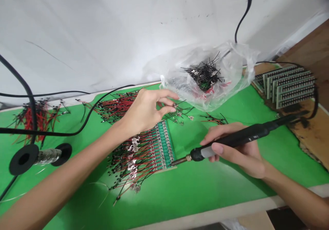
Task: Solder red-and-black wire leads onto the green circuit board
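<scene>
My right hand [236,147] is wrapped round a black soldering iron [231,137], whose tip touches the near right corner of a green circuit board panel [166,144]. Rows of red and black wires [144,154] run left from the panel, with shiny metal pieces and small black parts among them. Beyond the panel, my left hand [151,106] has its thumb and fingertips closed on a small metal piece with a black wire [175,105]. Several similar pieces [183,117] lie on the green mat just under those fingertips.
A clear plastic bag [231,69] of black wires stands at the back. Circuit boards [293,86] stand in a row at right. Red wire bundles [39,120] and a solder spool [47,156] are at left. A black cable [69,133] crosses the mat [205,185].
</scene>
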